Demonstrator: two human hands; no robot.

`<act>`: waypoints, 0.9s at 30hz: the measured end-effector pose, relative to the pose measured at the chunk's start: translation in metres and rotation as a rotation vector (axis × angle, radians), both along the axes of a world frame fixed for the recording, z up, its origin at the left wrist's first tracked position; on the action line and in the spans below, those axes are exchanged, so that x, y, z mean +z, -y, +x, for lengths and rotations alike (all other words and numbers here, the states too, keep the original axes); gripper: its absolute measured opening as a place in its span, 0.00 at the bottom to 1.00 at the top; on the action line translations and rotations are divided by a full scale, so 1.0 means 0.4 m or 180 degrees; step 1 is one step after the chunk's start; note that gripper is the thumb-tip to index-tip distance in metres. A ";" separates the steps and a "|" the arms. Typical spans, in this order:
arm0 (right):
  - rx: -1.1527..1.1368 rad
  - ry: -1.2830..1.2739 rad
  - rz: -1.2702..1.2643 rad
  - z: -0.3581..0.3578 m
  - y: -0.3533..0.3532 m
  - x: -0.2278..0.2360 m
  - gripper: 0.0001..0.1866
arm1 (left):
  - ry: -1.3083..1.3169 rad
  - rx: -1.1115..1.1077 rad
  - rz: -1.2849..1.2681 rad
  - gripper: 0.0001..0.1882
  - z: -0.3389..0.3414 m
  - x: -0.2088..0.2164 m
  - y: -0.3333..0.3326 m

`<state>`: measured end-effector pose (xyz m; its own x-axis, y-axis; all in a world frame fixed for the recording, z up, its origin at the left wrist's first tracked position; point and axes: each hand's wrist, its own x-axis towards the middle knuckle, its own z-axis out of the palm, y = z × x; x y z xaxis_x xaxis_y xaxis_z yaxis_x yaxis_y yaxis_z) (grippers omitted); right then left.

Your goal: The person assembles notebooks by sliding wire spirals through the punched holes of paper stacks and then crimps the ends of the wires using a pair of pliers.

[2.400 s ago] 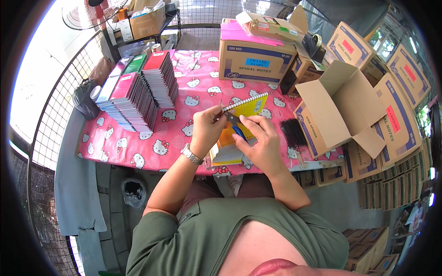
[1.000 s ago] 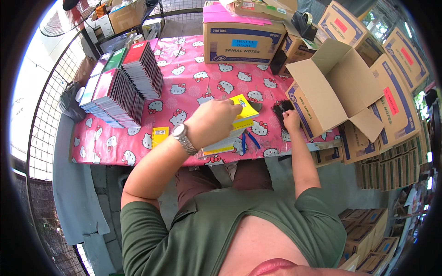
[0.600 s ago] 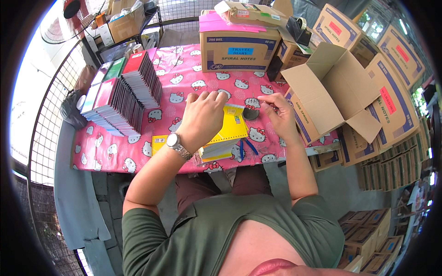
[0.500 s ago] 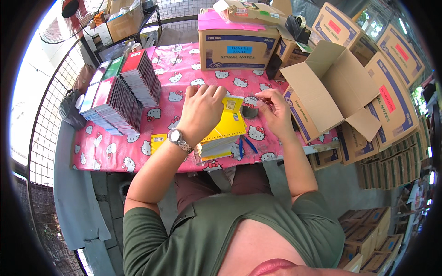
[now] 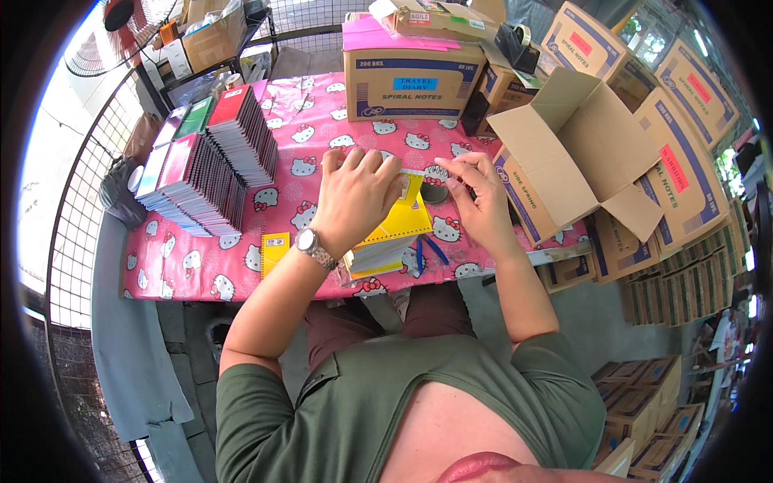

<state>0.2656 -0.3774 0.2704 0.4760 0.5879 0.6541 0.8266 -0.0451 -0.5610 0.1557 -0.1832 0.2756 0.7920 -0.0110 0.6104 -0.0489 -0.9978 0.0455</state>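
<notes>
My left hand (image 5: 360,189), with a watch on its wrist, is closed on a small yellow spiral notebook (image 5: 411,188), its fingers hiding much of the cover. Below that sits a stack of yellow notebooks (image 5: 393,228) near the table's front edge. To the right, my right hand (image 5: 481,197) has thumb and fingers pinched together close to the notebook's right end. Whatever is between those fingertips is too small to make out. Just under them stands a round dark container (image 5: 436,193). Blue-handled pliers (image 5: 436,250) lie beside the stack, and another yellow notebook (image 5: 275,250) lies left of my forearm.
Stacked spiral notebooks (image 5: 201,173) with red, green and pale covers stand on the pink tablecloth (image 5: 181,270) at left. A closed carton (image 5: 412,84) stands at the back. An open carton (image 5: 576,153) is at right, with several more cartons (image 5: 680,153) beyond it.
My right hand has moved slightly left, its fingers closing nearer the notebook. The held notebook's cover now tilts, and my left fingers cover more of it.
</notes>
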 end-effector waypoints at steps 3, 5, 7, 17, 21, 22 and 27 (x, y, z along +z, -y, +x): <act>0.0044 -0.0110 -0.0182 0.000 0.002 0.014 0.17 | 0.0085 -0.0047 0.0018 0.09 0.016 -0.006 -0.012; 0.0049 -0.0275 -0.0318 -0.001 0.004 0.020 0.15 | 0.0097 -0.0073 0.0011 0.09 0.018 -0.005 -0.014; 0.0063 -0.0349 -0.0379 0.005 0.004 0.026 0.16 | 0.0126 -0.0084 0.0042 0.09 0.017 -0.008 -0.012; 0.1307 -0.2659 -0.0536 0.068 0.023 0.007 0.19 | 0.0008 -0.0333 0.0004 0.13 0.026 0.005 0.014; 0.0510 -0.0584 -0.0657 0.033 0.012 0.038 0.15 | -0.0338 -0.0461 -0.0104 0.15 0.032 0.021 0.035; 0.0447 -0.0683 -0.0773 0.020 0.010 0.054 0.15 | -0.0241 -0.0503 -0.0070 0.15 0.035 0.015 0.029; 0.0755 -0.0423 -0.0730 0.019 -0.017 0.058 0.17 | -0.0352 -0.0477 -0.0126 0.12 0.021 0.011 0.016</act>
